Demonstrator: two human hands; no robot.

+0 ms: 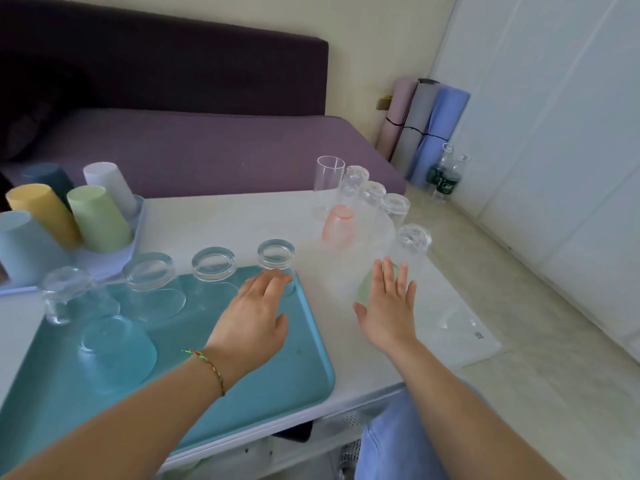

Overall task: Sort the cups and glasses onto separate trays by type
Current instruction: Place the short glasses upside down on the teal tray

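"Over the near end of the teal tray [304, 358], what was the left hand [258, 317] doing?"

"It hung flat and relaxed, palm down, grasping nothing, with a braided bracelet [207, 367] on the wrist. Its fingertips reached an upturned clear glass [277, 258] at the tray's far right corner. Whether they touched it, I couldn't tell."

"And the right hand [388, 306]?"

"Released as well. The fingers were straight and spread, palm down over the white table [225, 223], just right of the tray. A green-tinted glass [365, 289] stood right behind those fingers, partly hidden, and a second clear glass [412, 244], bottom up, was just beyond it."

"What sat in the teal tray?"

"Glasses, all bottom up. A bluish glass [114, 348] was nearest, and a row of clear glasses [150, 271] ran along the far edge."

"And the cups?"

"Farther left, a pale tray [114, 261] held them upside down: a blue cup [20, 244], a yellow cup [41, 213], a green cup [97, 220], a white cup [107, 181] and a dark cup [48, 178] at the back."

"Anything off the trays?"

"At the table's far right stood a pink glass [339, 223] and a tall upright glass [329, 181], with three upturned tumblers [372, 195] beside them. Behind those were a purple sofa [207, 150] and rolled mats [426, 126] in the corner."
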